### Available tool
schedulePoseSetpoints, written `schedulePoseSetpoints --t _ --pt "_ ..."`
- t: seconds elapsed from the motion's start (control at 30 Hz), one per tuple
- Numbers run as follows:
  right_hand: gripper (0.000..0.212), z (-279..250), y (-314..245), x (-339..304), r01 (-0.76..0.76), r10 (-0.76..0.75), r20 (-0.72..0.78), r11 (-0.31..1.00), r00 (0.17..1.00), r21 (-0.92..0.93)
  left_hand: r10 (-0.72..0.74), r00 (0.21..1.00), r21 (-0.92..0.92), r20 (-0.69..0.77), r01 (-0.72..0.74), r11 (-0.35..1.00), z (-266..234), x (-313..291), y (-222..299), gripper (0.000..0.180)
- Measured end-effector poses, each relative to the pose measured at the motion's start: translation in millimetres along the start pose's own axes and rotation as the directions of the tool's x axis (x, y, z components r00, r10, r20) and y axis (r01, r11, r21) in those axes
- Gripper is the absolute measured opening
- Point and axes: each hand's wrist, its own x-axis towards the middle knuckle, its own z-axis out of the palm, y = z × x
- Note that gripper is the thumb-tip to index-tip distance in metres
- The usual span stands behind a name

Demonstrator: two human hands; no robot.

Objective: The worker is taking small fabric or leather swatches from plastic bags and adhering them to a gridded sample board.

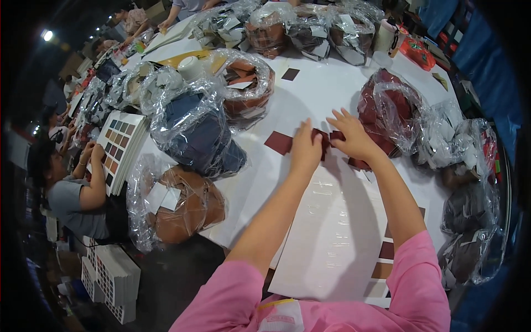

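Observation:
Both my hands are low over the white tabletop, close together around small dark red swatches. My left hand (305, 148) lies with its fingers stretched forward, its thumb against a dark red swatch (324, 151). Just to the right, my right hand (353, 137) has its fingers spread, with another dark red piece under its thumb side. A flat dark red swatch (277, 143) rests left of my left hand. More dark red pieces (359, 164) lie below my right wrist. Under my forearms is a large white board (326, 238), its surface marked with rows of short creases.
A plastic bag of dark red pieces (384, 105) stands beside my right hand. Bags of blue (193, 130) and brown pieces (188, 207) sit to the left. A co-worker (80, 193) holds a swatch board (119, 141). A bottle (385, 36) stands at the back.

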Motion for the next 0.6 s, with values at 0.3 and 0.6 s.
schedulePoseSetpoints --t 0.3,0.6 --pt "0.097 32.1 -111.6 193.1 -0.114 0.288 -0.356 0.892 0.889 0.437 -0.524 0.669 -0.424 -0.527 0.327 0.845 -72.6 80.7 -106.1 0.079" --pt "0.038 24.7 -82.5 211.3 -0.294 0.452 -0.083 0.697 0.888 0.654 -0.267 0.848 -0.344 -0.457 0.109 0.933 -79.7 88.3 -136.7 0.083"
